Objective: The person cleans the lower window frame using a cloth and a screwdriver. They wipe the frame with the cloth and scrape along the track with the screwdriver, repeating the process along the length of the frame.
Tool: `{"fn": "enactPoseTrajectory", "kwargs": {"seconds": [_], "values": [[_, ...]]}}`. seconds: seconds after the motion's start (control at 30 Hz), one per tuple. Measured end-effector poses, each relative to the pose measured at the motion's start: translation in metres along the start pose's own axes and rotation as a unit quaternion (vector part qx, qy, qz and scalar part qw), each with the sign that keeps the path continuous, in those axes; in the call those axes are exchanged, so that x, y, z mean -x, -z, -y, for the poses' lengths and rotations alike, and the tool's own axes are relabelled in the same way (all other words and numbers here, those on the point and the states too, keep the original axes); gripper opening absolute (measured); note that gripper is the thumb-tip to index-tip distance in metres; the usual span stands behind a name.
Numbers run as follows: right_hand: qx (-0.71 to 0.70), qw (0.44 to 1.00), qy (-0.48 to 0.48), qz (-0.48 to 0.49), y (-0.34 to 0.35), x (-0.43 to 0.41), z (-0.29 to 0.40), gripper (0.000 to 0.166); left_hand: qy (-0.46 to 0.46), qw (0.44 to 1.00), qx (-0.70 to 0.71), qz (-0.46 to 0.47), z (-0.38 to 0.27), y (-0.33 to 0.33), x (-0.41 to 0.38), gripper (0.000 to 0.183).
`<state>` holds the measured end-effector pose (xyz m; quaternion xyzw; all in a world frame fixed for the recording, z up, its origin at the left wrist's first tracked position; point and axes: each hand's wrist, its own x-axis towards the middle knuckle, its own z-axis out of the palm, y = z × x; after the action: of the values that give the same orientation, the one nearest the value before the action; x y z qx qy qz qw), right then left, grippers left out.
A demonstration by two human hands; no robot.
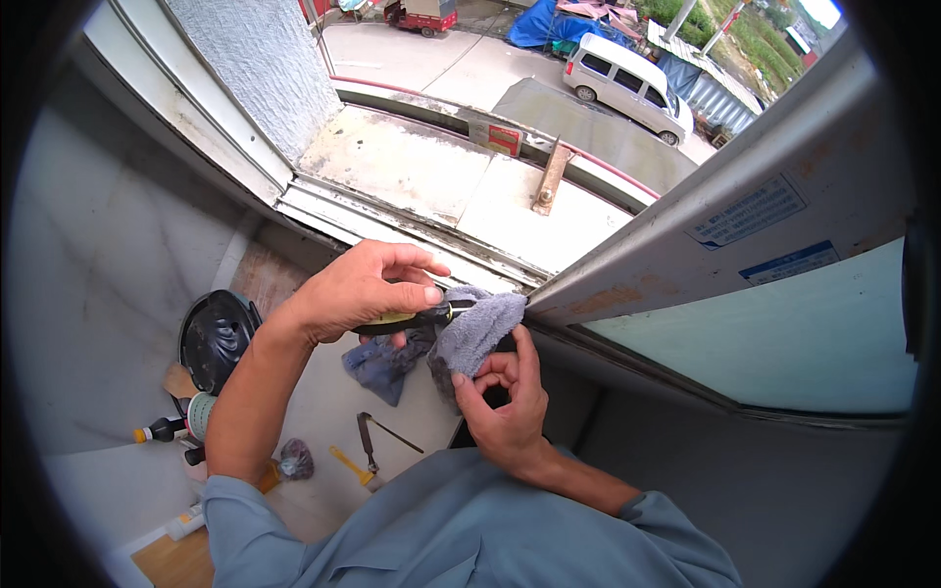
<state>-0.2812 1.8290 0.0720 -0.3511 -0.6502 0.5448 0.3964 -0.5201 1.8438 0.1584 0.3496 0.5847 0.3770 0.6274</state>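
Just inside the window frame, my left hand grips the black and yellow handle of a screwdriver. Its metal shaft points right, into the folds of a grey terry cloth. My right hand pinches the lower edge of this cloth between thumb and fingers. The cloth's lower part is stained dark. The screwdriver's tip is hidden in the cloth. Below my left hand, a crumpled blue-grey rag lies on the light surface.
An open window sash slants up on the right. A rusty metal bracket stands on the outer sill. At lower left are a yellow-handled brush, a dark-handled tool, a black dish-like object and a dark bottle.
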Motion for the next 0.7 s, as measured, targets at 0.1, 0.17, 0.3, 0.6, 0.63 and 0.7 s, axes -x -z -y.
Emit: {"fn": "enactPoseTrajectory", "kwargs": {"seconds": [0.1,0.17,0.3,0.6,0.63,0.7], "values": [[0.029,0.999,-0.005,0.015,-0.001,-0.011,0.003,0.084,-0.052,0.996,0.063,-0.026,-0.003,-0.002,0.011,0.045],[0.028,0.999,-0.018,0.018,-0.001,-0.014,0.003,0.083,-0.113,0.987,0.102,-0.054,0.004,-0.004,0.016,0.043],[0.025,0.998,-0.037,0.036,-0.005,-0.016,-0.001,0.081,-0.268,0.952,0.068,-0.133,0.037,-0.011,0.005,0.027],[0.219,0.969,-0.037,0.112,-0.009,-0.052,0.012,0.084,-0.400,0.817,0.357,-0.213,0.057,-0.039,-0.046,0.018],[0.244,0.962,-0.043,0.113,-0.013,-0.056,0.013,0.079,-0.406,0.816,0.353,-0.211,0.059,-0.038,-0.048,0.019],[0.292,0.948,-0.055,0.116,-0.023,-0.063,0.013,0.070,-0.417,0.815,0.345,-0.207,0.067,-0.033,-0.052,0.019]]}}
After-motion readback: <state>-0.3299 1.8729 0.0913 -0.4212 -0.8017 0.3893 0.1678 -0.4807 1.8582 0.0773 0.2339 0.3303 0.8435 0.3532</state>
